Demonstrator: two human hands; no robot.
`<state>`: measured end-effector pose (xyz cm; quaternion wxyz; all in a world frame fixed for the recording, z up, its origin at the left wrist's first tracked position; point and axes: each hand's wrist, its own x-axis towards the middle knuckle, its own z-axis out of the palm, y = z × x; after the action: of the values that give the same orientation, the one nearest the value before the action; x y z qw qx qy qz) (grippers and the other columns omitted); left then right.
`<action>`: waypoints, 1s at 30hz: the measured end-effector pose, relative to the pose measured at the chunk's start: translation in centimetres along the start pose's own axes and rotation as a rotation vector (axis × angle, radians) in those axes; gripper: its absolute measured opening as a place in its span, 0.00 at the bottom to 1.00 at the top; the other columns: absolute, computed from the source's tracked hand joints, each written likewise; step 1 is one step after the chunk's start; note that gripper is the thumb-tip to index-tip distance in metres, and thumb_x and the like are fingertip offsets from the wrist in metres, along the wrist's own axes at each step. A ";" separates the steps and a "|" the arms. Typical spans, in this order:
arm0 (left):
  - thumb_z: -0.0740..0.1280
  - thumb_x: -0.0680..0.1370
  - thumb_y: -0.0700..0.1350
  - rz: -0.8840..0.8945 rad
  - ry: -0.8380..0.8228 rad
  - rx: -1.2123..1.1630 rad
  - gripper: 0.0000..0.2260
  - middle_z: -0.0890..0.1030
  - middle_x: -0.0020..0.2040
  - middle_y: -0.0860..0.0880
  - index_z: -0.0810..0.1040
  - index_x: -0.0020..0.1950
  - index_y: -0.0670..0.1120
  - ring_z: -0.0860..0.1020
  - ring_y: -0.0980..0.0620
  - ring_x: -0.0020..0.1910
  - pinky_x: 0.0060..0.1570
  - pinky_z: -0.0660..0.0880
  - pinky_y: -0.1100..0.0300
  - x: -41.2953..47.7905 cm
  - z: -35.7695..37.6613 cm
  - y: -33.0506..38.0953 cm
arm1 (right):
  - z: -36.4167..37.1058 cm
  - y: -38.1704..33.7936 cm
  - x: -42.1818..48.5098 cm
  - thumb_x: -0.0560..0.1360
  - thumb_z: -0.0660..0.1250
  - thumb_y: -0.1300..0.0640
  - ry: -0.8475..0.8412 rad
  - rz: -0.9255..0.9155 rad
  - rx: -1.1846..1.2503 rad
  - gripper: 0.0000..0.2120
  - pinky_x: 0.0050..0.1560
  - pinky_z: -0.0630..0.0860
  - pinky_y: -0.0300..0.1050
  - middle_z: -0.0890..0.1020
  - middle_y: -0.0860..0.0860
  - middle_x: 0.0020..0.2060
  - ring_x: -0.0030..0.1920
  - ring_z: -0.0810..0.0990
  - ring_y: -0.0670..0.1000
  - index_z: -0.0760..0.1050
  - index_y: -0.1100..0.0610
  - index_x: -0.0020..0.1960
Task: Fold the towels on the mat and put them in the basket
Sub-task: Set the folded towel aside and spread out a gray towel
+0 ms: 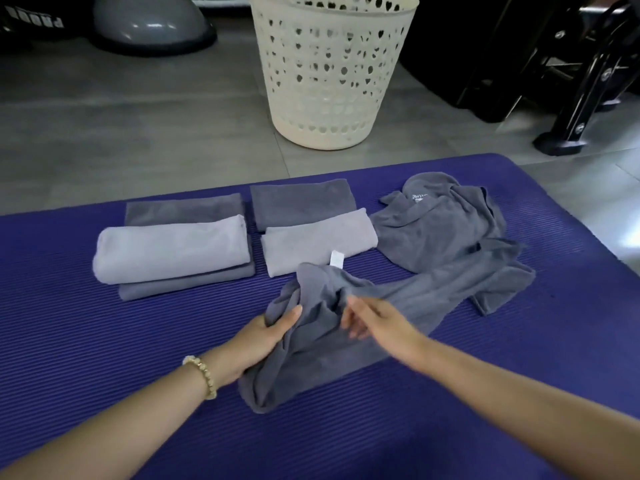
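Note:
A crumpled grey towel (311,355) lies on the purple mat (104,341) in front of me. My left hand (263,341) grips its left bunched edge. My right hand (377,320) hovers over the towel's middle, fingers apart and blurred, holding nothing I can make out. Another unfolded grey towel (446,230) lies heaped to the right. Two folded stacks sit farther back: a light folded towel (169,247) on darker ones at left, and a light folded towel (318,244) in front of a dark folded towel (301,202) at centre. The cream basket (329,64) stands on the floor beyond the mat.
Grey tiled floor (138,133) surrounds the mat. A grey balance dome (149,22) sits at the back left. Black gym equipment (571,81) stands at the back right, close to the mat's far right corner.

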<state>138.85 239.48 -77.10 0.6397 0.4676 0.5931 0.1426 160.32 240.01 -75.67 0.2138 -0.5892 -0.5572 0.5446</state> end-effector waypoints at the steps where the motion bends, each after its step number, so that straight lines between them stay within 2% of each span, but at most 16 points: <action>1: 0.61 0.76 0.63 0.030 -0.011 0.067 0.16 0.86 0.43 0.56 0.81 0.53 0.54 0.83 0.59 0.44 0.43 0.77 0.67 -0.9 -1.3 -0.6 | -0.6 -0.2 0.9 0.80 0.58 0.47 0.020 0.010 -0.087 0.15 0.55 0.75 0.48 0.81 0.48 0.40 0.41 0.79 0.47 0.76 0.55 0.42; 3: 0.62 0.76 0.61 0.049 -0.052 0.159 0.11 0.84 0.44 0.62 0.78 0.53 0.60 0.81 0.65 0.44 0.44 0.76 0.71 -2.8 -4.0 -2.3 | -0.7 -0.6 2.4 0.79 0.61 0.44 0.001 0.005 -0.259 0.13 0.54 0.73 0.42 0.80 0.47 0.45 0.46 0.77 0.45 0.76 0.53 0.48; 7: 0.62 0.72 0.69 -0.056 -0.295 0.368 0.26 0.78 0.62 0.61 0.71 0.67 0.61 0.76 0.61 0.61 0.64 0.71 0.60 -5.8 -9.1 -8.1 | 2.1 -1.5 4.4 0.77 0.63 0.41 -0.103 0.026 -0.362 0.13 0.55 0.70 0.40 0.79 0.45 0.50 0.51 0.76 0.45 0.75 0.50 0.51; 9: 0.59 0.71 0.73 -0.191 -0.345 0.602 0.26 0.79 0.56 0.61 0.73 0.61 0.59 0.77 0.60 0.56 0.61 0.71 0.61 -7.0 -10.6 -11.2 | 4.1 -1.1 4.9 0.77 0.61 0.39 -0.210 0.098 -0.398 0.17 0.59 0.69 0.42 0.78 0.44 0.53 0.56 0.74 0.45 0.76 0.50 0.55; 11: 0.56 0.69 0.77 -0.242 -0.221 0.700 0.27 0.79 0.45 0.58 0.75 0.47 0.55 0.76 0.58 0.43 0.48 0.72 0.63 -7.6 -11.5 -13.1 | 6.5 -0.1 4.8 0.77 0.58 0.37 -0.331 0.163 -0.416 0.22 0.63 0.67 0.43 0.74 0.42 0.56 0.61 0.71 0.45 0.74 0.51 0.62; 12: 0.55 0.67 0.78 -0.209 -0.089 0.666 0.31 0.79 0.47 0.55 0.74 0.47 0.52 0.76 0.56 0.44 0.47 0.72 0.61 -7.7 -11.7 -13.7 | 7.8 0.6 4.6 0.78 0.57 0.37 -0.368 0.167 -0.434 0.23 0.64 0.66 0.43 0.73 0.42 0.59 0.64 0.70 0.45 0.73 0.51 0.65; 13: 0.56 0.68 0.77 -0.153 0.055 0.620 0.33 0.78 0.55 0.53 0.75 0.55 0.51 0.77 0.54 0.51 0.52 0.73 0.60 -7.6 -11.5 -14.0 | 8.9 1.3 4.5 0.78 0.57 0.38 -0.371 0.145 -0.474 0.24 0.66 0.65 0.43 0.73 0.44 0.62 0.67 0.69 0.47 0.72 0.51 0.67; 15: 0.58 0.74 0.69 -0.031 0.236 0.570 0.33 0.66 0.72 0.52 0.62 0.74 0.52 0.67 0.52 0.70 0.67 0.65 0.58 -7.3 -10.7 -13.6 | 10.4 2.3 4.3 0.78 0.57 0.38 -0.338 0.085 -0.596 0.27 0.70 0.60 0.46 0.67 0.49 0.71 0.73 0.62 0.52 0.66 0.50 0.73; 17: 0.56 0.77 0.64 0.094 0.206 0.500 0.32 0.57 0.77 0.53 0.53 0.78 0.55 0.58 0.53 0.75 0.72 0.58 0.57 -6.4 -9.5 -12.2 | 11.0 2.6 4.2 0.78 0.54 0.36 -0.354 0.061 -0.697 0.28 0.74 0.54 0.52 0.60 0.49 0.75 0.77 0.52 0.54 0.60 0.45 0.75; 19: 0.52 0.78 0.64 0.128 0.125 0.551 0.29 0.51 0.79 0.54 0.51 0.77 0.59 0.50 0.53 0.77 0.75 0.52 0.52 -5.1 -8.3 -11.2 | 11.0 2.3 4.1 0.78 0.51 0.35 -0.378 0.054 -0.782 0.25 0.75 0.50 0.54 0.61 0.49 0.73 0.75 0.51 0.53 0.66 0.43 0.71; 22: 0.40 0.71 0.70 0.119 0.033 0.939 0.36 0.48 0.79 0.54 0.68 0.70 0.56 0.43 0.52 0.78 0.74 0.43 0.52 -3.8 -7.1 -10.6 | 10.7 1.7 3.7 0.79 0.47 0.36 -0.339 -0.086 -0.869 0.28 0.72 0.52 0.45 0.69 0.47 0.59 0.63 0.62 0.49 0.77 0.52 0.58; 24: 0.36 0.68 0.71 0.217 0.050 1.041 0.40 0.65 0.74 0.54 0.77 0.54 0.50 0.52 0.52 0.77 0.75 0.44 0.56 -3.5 -6.9 -10.5 | 10.3 2.0 3.0 0.74 0.40 0.31 -0.311 -0.177 -0.891 0.37 0.74 0.46 0.40 0.76 0.45 0.49 0.56 0.69 0.44 0.80 0.55 0.49; 25: 0.35 0.69 0.72 0.273 0.099 1.013 0.39 0.76 0.64 0.54 0.77 0.46 0.49 0.62 0.53 0.73 0.75 0.49 0.57 -3.5 -6.9 -10.6 | 10.0 2.6 2.6 0.72 0.38 0.30 -0.301 -0.173 -0.866 0.38 0.74 0.46 0.39 0.77 0.46 0.41 0.49 0.73 0.42 0.77 0.55 0.41; 26: 0.37 0.71 0.73 0.306 0.153 0.952 0.37 0.80 0.50 0.55 0.75 0.40 0.47 0.72 0.54 0.62 0.71 0.59 0.57 -3.7 -7.0 -10.9 | 9.6 3.2 2.2 0.73 0.40 0.30 -0.286 -0.147 -0.806 0.35 0.74 0.51 0.39 0.76 0.47 0.34 0.41 0.73 0.41 0.73 0.55 0.35; 28: 0.45 0.74 0.71 0.267 0.157 0.799 0.31 0.73 0.33 0.52 0.69 0.35 0.45 0.74 0.53 0.37 0.50 0.73 0.57 -4.5 -7.0 -11.6 | 8.7 4.5 1.3 0.77 0.48 0.32 -0.276 -0.032 -0.618 0.31 0.62 0.69 0.44 0.75 0.49 0.28 0.32 0.72 0.44 0.69 0.56 0.31; 30: 0.52 0.76 0.68 0.181 0.087 0.738 0.26 0.67 0.29 0.52 0.65 0.33 0.47 0.67 0.54 0.29 0.38 0.69 0.59 -5.3 -6.6 -12.0 | 7.9 4.9 0.8 0.75 0.54 0.33 -0.308 -0.010 -0.557 0.29 0.51 0.74 0.50 0.74 0.50 0.30 0.33 0.72 0.47 0.70 0.56 0.33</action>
<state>127.18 232.09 -82.04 0.3873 0.7106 0.5875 -0.0047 155.30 236.47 -82.67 -0.0401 -0.5327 -0.7137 0.4529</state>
